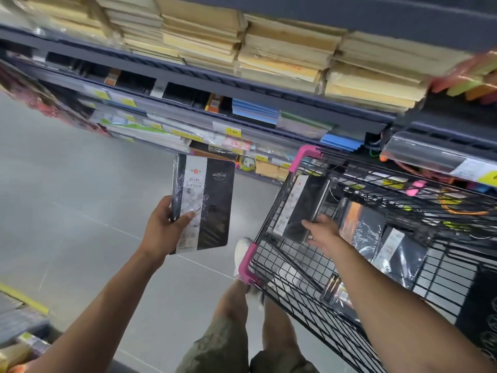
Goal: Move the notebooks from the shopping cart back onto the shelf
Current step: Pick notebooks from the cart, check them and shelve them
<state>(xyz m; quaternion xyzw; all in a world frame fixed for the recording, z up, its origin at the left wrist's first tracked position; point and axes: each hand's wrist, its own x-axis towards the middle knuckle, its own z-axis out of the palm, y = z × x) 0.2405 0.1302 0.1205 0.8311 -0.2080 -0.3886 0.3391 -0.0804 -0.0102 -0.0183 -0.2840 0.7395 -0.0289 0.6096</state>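
At the shopping cart [283,267], left hand [163,225] grips one notebook [211,200], right hand [323,230] grips a second notebook [304,208].

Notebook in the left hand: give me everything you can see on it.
Closed notebook, sealed in shiny clear film. Black cover with a pale strip along the spine side bearing a round red logo, the word DIARY, small pictures and a barcode at the bottom; a script word on the black part. Held in the air, cover toward the camera, slightly tilted, outside the cart, to its left. The left hand grips its lower spine edge, thumb on the cover.
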